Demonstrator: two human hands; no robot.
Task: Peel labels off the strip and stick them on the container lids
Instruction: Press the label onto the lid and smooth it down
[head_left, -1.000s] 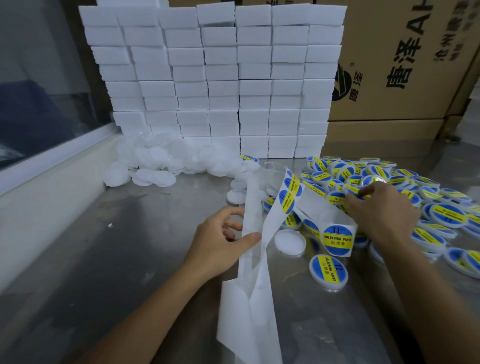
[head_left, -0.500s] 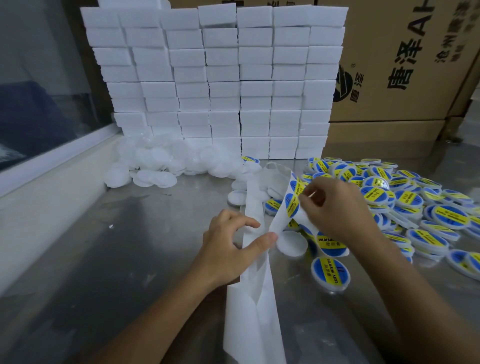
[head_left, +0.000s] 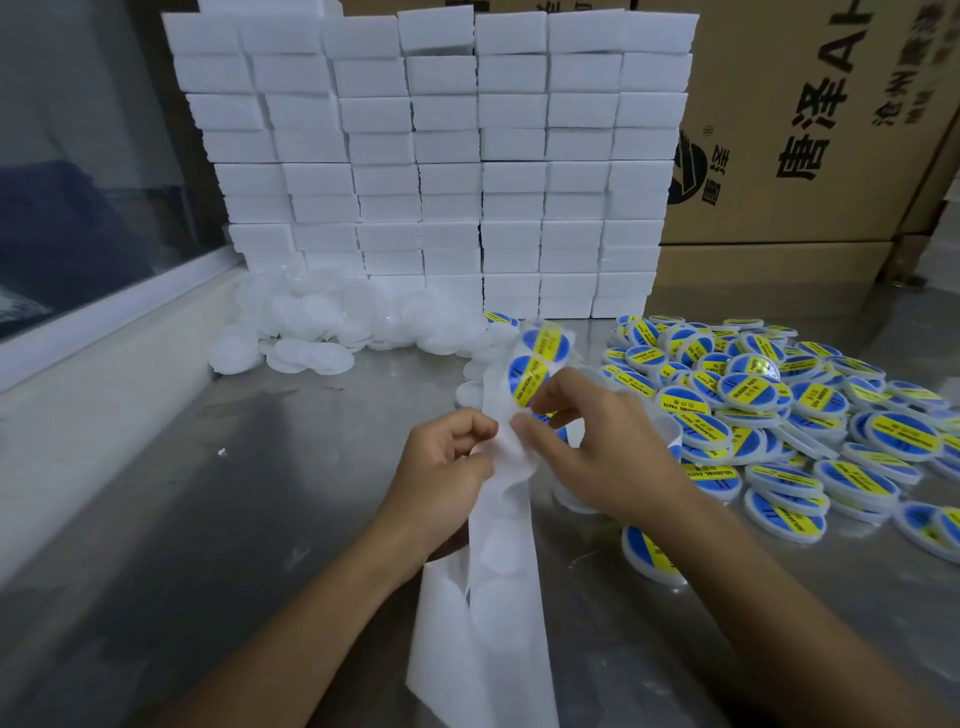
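White backing paper runs up between my two hands: the strip (head_left: 498, 545) rises from the near edge of the steel table (head_left: 260, 519), and my left hand (head_left: 441, 467) pinches its left edge, fingers curled round the paper. My right hand (head_left: 597, 441) meets it from the other side, thumb and forefinger closed on the strip at the lower edge of a blue and yellow label (head_left: 527, 382). Whether that label has begun to lift off I cannot tell. Above my fingertips a second label (head_left: 545, 340) sits on the curling top of the strip.

Just under my right wrist lies a labelled lid (head_left: 649, 556), partly hidden by my forearm. Beyond and to the right of that hand spreads a heap of labelled lids (head_left: 779, 405), overlapping each other. Past my left hand, well apart from the grip, a pile of plain white lids (head_left: 311, 332) rests against a wall of stacked white blocks (head_left: 441, 156). Behind the labelled heap stands a cardboard box (head_left: 805, 130) with printed characters.
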